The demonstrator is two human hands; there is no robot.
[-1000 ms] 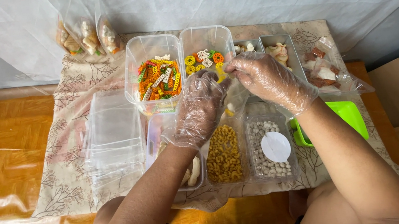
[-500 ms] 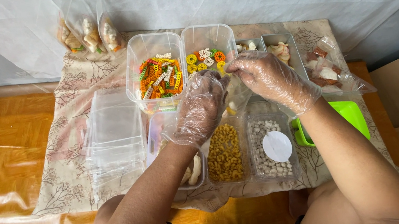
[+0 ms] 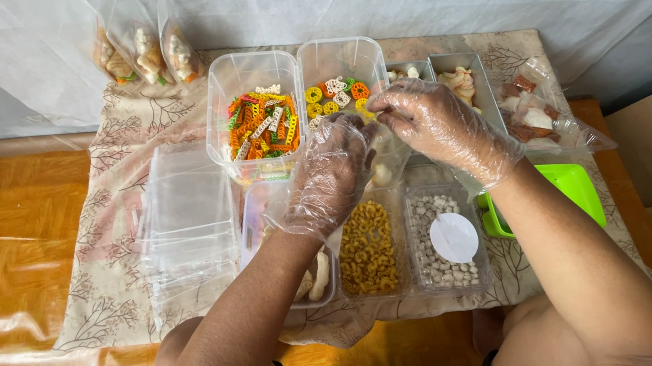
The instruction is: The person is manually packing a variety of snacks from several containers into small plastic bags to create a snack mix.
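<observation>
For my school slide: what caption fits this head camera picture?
Gloved left hand and right hand meet above tubs of colourful snacks.

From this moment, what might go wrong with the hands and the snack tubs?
1. The left hand and right hand meet above the tub of ring snacks; whatever they pinch there cannot be made out, and a slip may drop pieces into the yellow rings tub below.
2. The loose plastic gloves may snag a tub rim.
3. The left forearm passes near the stack of clear lids and may nudge it.
</observation>
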